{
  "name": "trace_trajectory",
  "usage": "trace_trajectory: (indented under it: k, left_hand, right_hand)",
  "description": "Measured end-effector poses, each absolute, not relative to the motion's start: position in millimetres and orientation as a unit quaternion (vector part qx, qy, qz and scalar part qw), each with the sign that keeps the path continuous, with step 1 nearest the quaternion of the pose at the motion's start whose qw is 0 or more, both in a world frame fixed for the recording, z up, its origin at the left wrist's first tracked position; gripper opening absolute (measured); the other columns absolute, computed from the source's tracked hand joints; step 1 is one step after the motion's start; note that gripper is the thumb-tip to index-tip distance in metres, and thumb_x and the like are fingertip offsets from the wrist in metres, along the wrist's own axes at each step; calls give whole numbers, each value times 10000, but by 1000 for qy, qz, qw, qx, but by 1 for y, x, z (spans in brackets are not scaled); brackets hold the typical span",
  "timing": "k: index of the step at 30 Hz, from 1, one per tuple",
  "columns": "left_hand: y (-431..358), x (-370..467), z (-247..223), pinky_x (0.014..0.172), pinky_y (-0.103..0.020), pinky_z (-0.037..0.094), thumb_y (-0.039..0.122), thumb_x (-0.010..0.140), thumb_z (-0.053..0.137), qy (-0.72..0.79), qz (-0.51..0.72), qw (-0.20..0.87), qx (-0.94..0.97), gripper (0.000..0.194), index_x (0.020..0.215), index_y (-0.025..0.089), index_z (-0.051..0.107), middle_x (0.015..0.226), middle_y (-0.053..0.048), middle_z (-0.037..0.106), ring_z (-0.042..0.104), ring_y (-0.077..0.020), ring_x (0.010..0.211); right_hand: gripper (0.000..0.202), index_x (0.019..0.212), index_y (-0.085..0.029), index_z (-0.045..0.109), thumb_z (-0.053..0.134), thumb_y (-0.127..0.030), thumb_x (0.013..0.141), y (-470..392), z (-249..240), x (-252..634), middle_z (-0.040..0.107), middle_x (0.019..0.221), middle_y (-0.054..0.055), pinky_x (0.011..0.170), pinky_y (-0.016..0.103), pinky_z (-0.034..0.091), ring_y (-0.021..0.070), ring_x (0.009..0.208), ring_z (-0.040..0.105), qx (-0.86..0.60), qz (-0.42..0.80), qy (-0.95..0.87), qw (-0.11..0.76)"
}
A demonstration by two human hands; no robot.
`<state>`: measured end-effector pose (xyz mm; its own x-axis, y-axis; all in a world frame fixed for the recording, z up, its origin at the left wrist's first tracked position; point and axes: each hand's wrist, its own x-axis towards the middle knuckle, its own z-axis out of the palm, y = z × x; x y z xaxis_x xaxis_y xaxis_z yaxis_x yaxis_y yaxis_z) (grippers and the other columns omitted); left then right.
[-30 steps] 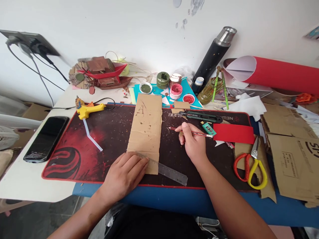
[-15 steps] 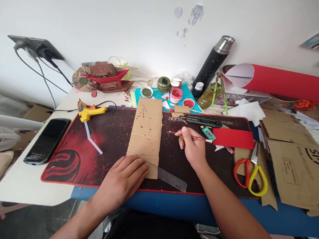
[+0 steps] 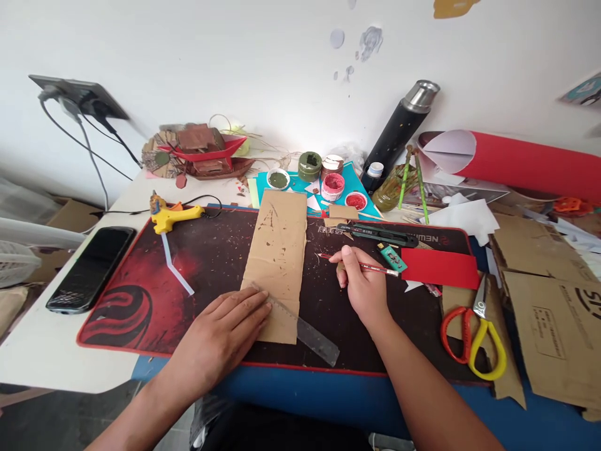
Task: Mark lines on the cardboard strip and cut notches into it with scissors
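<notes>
A long cardboard strip (image 3: 278, 244) lies upright in view on the dark desk mat (image 3: 211, 250). Across its lower part a clear ruler (image 3: 315, 338) slants down to the right, past the strip's edge. My left hand (image 3: 230, 326) lies flat, fingers together and stretched out, over the ruler's upper end and the strip's left edge. My right hand (image 3: 360, 282) is closed round a red pencil (image 3: 370, 267) to the right of the strip; the pencil's tip points left, above the mat.
Yellow glue gun (image 3: 173, 218) and black phone (image 3: 91, 269) are at left. Behind stand paint jars (image 3: 309, 166) and a black flask (image 3: 399, 125). At right lie a box cutter (image 3: 375, 233), red paper (image 3: 439, 268), scissors (image 3: 479, 326) and cardboard pieces (image 3: 554, 326).
My left hand has slid slightly left with the ruler, whose right end has moved left and tilts more steeply. The camera view has shifted a little. My right hand still holds the pencil.
</notes>
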<state>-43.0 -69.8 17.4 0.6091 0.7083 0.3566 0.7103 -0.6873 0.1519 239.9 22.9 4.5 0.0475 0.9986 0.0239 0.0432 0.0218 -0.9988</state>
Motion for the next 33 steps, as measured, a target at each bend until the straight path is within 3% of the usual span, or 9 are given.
trace_trajectory:
  k: [19, 33]
  left_hand:
    - [-74, -56, 15, 1057, -433, 665, 139, 1108, 602, -416, -249, -26, -874, 241, 1297, 152, 750, 1290, -104, 829, 768, -270, 1260]
    - [-73, -56, 13, 1097, -459, 665, 140, 1119, 587, -422, -228, -12, -877, 276, 1354, 134, 731, 1344, -129, 801, 743, -289, 1314]
  right_hand:
    - [596, 815, -210, 764, 653, -755, 1028, 23, 6, 239, 499, 494, -49, 475, 262, 383, 130, 451, 474, -529, 459, -518, 491]
    - [585, 815, -210, 768, 669, -747, 1025, 23, 5, 239, 500, 502, -48, 476, 265, 381, 129, 457, 476, -526, 464, -513, 495]
